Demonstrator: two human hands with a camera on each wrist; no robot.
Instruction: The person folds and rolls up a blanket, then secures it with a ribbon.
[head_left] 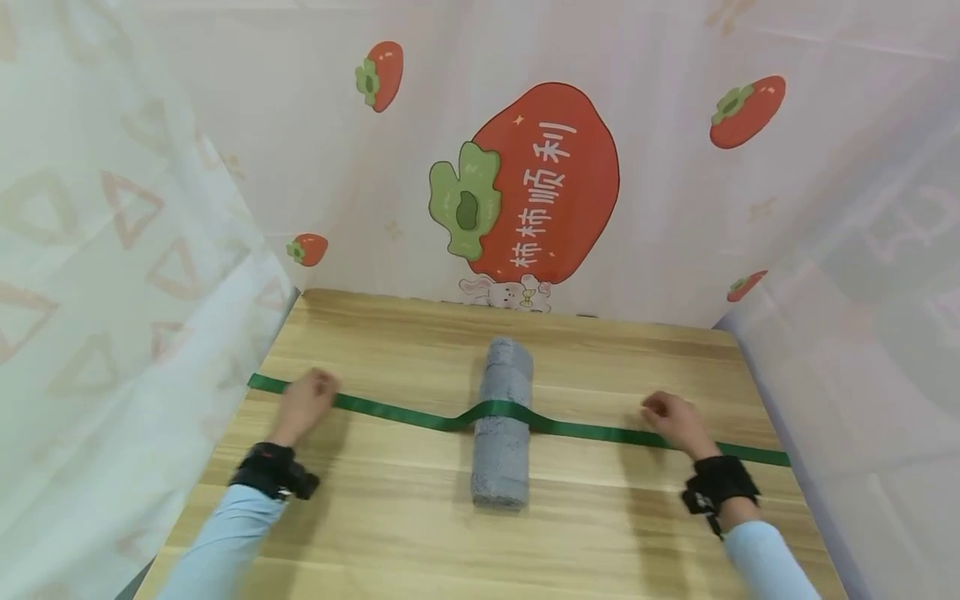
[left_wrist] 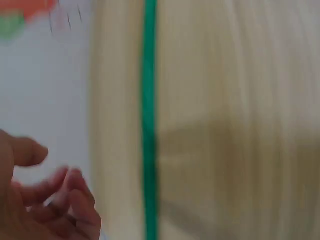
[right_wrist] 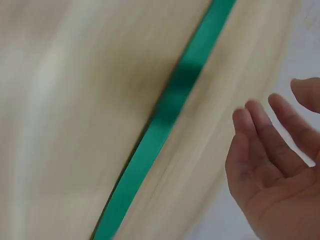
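Note:
In the head view a rolled grey towel [head_left: 504,462] lies lengthwise in the middle of the wooden table. A long green ribbon [head_left: 405,417] runs crosswise over it and along the tabletop to both sides. My left hand [head_left: 306,404] hovers over the ribbon's left part, its fingers loosely bent around nothing. Over the right part is my right hand [head_left: 678,423], also holding nothing. Both wrist views show relaxed, half-curled fingers [right_wrist: 260,140], thumb apart from them, with the ribbon [left_wrist: 149,115] lying beyond the hand.
The wooden table [head_left: 420,533] is walled at the back and both sides by pale cloth curtains [head_left: 652,250] printed with fruit and triangles. The ribbon's left end reaches the table's left edge, its right end the right edge. Each wrist wears a black camera strap [head_left: 273,471].

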